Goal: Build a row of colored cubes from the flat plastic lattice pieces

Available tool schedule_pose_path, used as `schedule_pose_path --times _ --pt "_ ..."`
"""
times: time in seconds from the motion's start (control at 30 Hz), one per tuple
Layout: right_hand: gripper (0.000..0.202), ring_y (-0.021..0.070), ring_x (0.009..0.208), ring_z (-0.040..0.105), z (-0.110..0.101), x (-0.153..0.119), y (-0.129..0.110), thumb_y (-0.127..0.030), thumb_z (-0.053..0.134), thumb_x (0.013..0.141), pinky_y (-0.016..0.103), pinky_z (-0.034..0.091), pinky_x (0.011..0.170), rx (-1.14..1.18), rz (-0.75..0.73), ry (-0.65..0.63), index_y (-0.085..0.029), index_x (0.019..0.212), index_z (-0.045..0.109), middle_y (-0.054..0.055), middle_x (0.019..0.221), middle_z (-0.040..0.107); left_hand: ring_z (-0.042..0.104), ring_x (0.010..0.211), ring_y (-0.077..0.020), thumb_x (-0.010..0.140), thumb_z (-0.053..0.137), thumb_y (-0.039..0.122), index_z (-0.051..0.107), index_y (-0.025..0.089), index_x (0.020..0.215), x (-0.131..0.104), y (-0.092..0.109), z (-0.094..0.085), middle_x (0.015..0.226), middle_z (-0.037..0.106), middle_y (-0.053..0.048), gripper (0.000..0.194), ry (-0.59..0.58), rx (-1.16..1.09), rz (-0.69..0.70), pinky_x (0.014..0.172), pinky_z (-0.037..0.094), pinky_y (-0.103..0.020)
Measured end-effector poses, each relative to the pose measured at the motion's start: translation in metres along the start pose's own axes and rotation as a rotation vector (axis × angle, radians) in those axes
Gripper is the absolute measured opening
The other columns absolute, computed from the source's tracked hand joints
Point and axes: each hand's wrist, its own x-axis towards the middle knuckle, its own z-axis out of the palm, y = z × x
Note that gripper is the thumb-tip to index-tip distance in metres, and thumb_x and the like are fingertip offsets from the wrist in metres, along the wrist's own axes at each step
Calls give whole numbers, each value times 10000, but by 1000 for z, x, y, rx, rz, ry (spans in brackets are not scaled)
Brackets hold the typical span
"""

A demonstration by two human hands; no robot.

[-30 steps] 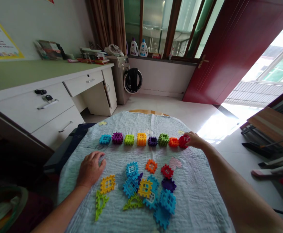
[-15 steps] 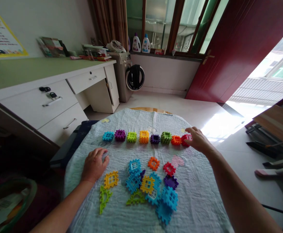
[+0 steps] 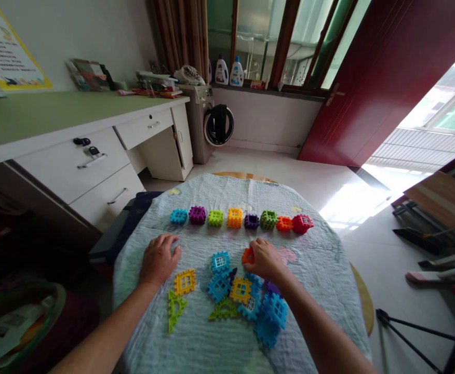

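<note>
My right hand is at the orange flat piece, fingers bent over its right edge; the fingertips are partly hidden. On the cloth at the left rests my left hand, fingers apart and holding nothing. Nearest to it lie a yellow square piece and a green triangular piece. A loose pile of blue pieces, a yellow piece and a green piece spreads between my forearms. Behind, block cubes stand in a row, from a light blue cube to a red cube.
The round table has a pale blue cloth. Beyond it are a white desk at the left, a washing machine with its door open, and a red door. Black stand legs are at the right.
My right hand has left the red cube at the row's right end and come nearer, to the orange flat piece. My left hand stays on the cloth. The view has shifted slightly.
</note>
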Motion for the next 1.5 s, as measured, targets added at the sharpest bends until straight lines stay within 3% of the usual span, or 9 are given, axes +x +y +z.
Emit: schedule_pose_path --times 0.13,0.23,0.33,0.5,0.77,0.93,1.27,1.37,1.5 --pt "329 232 928 551 -17 -1 22 -341 673 699 325 411 799 40 -22 64 -196 991 628 95 1018 608 589 1021 -282 855 469 298 619 177 1015 0 -2 1 1072 643 -107 250 13 -5 6 921 463 -418" --pt "394 241 955 518 -41 -1 56 -268 660 683 343 383 821 3 32 166 -206 1071 626 89 1046 597 591 1024 -285 852 467 304 617 181 1011 0 -2 1 1074 643 -107 250 21 -15 3 915 468 -419" --pt "387 284 1026 475 -68 5 91 -314 645 709 388 346 858 -113 136 223 -242 1089 625 88 1097 594 592 1019 -282 851 465 301 615 183 1008 0 -2 1 1070 644 -103 247 21 -15 7 920 466 -418" --pt "374 301 1069 450 -94 28 122 -342 633 723 416 306 893 -218 164 128 -262 1087 640 89 1141 603 595 1024 -283 850 470 308 621 189 1012 0 -3 2 1072 646 -103 251 25 -19 12 923 464 -423" --pt "415 333 1141 447 -80 58 133 -281 632 687 483 267 960 -287 134 47 -276 1100 665 98 1164 610 599 1013 -274 843 476 305 614 203 998 0 -2 2 1066 646 -92 232 26 -20 -1 931 463 -410" --pt "407 359 1180 438 -72 63 137 -405 646 719 535 254 992 -294 139 31 -273 1104 668 112 1167 601 592 1026 -282 850 472 298 615 190 1008 0 -1 1 1072 643 -100 239 21 -18 -1 930 464 -420" --pt "457 341 1125 509 -67 69 146 -325 658 705 543 255 1032 -290 125 3 -238 1154 652 129 1199 623 589 1028 -284 843 483 291 621 183 1011 0 3 -2 1075 642 -109 243 9 -15 -12 943 454 -421" --pt "613 364 1233 433 -71 58 144 -318 664 689 555 231 1066 -272 154 90 -259 1292 573 117 1326 567 587 1025 -284 840 491 286 629 182 1013 0 3 -2 1084 642 -108 245 5 -22 -20 937 458 -423" --pt "598 343 1264 425 -66 11 136 -402 608 767 509 332 1035 -173 84 420 -264 1343 528 103 1380 536 581 1029 -289 841 487 279 630 166 1016 0 2 -1 1087 642 -116 253 7 -15 -15 931 464 -429"
